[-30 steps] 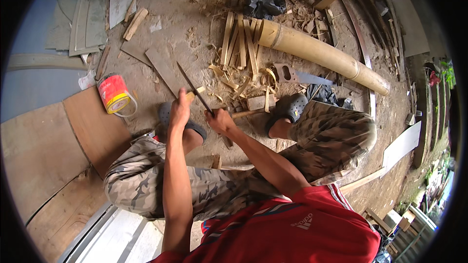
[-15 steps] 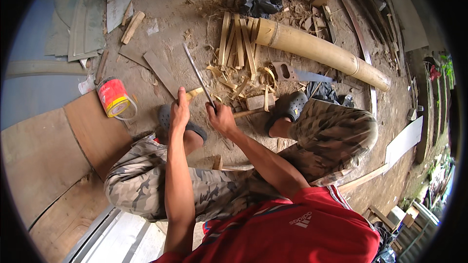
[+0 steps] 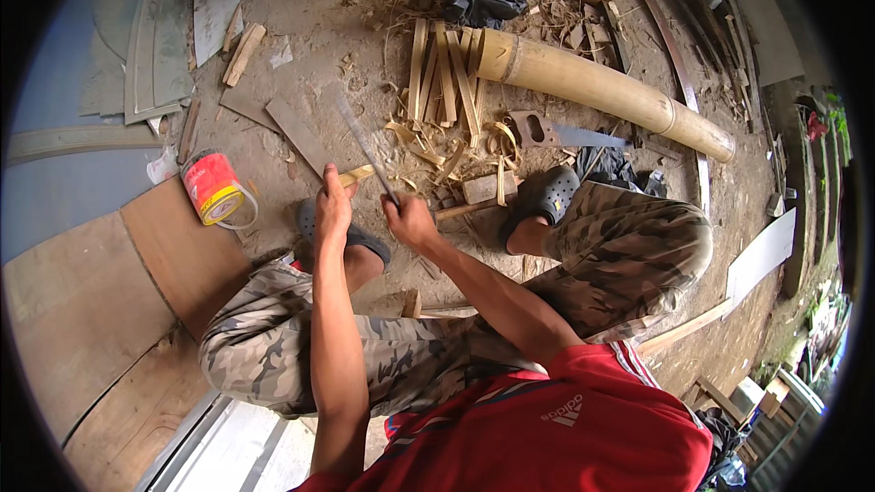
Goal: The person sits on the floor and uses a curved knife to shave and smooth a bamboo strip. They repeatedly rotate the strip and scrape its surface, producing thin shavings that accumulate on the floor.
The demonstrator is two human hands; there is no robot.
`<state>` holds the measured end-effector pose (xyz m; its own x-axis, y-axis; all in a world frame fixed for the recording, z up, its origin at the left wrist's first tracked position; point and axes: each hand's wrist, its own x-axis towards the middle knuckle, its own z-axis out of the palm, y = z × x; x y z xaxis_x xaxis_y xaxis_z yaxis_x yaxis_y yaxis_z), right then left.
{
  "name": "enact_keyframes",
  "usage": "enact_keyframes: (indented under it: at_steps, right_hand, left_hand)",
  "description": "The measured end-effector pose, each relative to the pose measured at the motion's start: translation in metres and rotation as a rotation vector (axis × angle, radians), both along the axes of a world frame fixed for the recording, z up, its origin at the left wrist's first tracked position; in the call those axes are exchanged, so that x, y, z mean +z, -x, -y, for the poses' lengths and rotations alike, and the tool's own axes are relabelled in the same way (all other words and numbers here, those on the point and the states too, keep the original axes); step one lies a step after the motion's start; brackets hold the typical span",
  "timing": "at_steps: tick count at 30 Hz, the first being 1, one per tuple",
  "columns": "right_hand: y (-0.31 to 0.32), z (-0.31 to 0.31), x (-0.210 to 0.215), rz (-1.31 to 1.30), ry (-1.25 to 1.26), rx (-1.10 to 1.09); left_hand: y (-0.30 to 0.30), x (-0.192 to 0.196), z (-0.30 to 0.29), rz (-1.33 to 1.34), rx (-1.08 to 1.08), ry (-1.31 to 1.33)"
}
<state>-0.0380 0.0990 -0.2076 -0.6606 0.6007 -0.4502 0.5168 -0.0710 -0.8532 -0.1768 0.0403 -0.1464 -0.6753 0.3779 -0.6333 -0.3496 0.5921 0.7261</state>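
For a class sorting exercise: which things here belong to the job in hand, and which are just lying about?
Job in hand:
long thin grey metal blade, in the right hand
pale yellow bamboo strip, in the left hand
curled pale yellow shavings, probably

Apparently lying about:
red-and-yellow cylindrical can
brown-handled metal handsaw

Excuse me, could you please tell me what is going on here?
A seated person grips a short bamboo strip in the left hand and a long-bladed knife in the right hand. The blade is blurred near the strip's tip; contact is unclear. Ahead, split strips lie by a thick bamboo pole, with curled shavings and a handsaw nearby.
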Motion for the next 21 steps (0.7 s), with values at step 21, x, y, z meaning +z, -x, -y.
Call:
enact_keyframes:
  at_steps: [21]
  right_hand:
    - [-0.001,0.002,-0.009,0.113,-0.121,0.171]
  left_hand:
    - [-0.004,-0.007,0.015,0.054,0.03,-0.016]
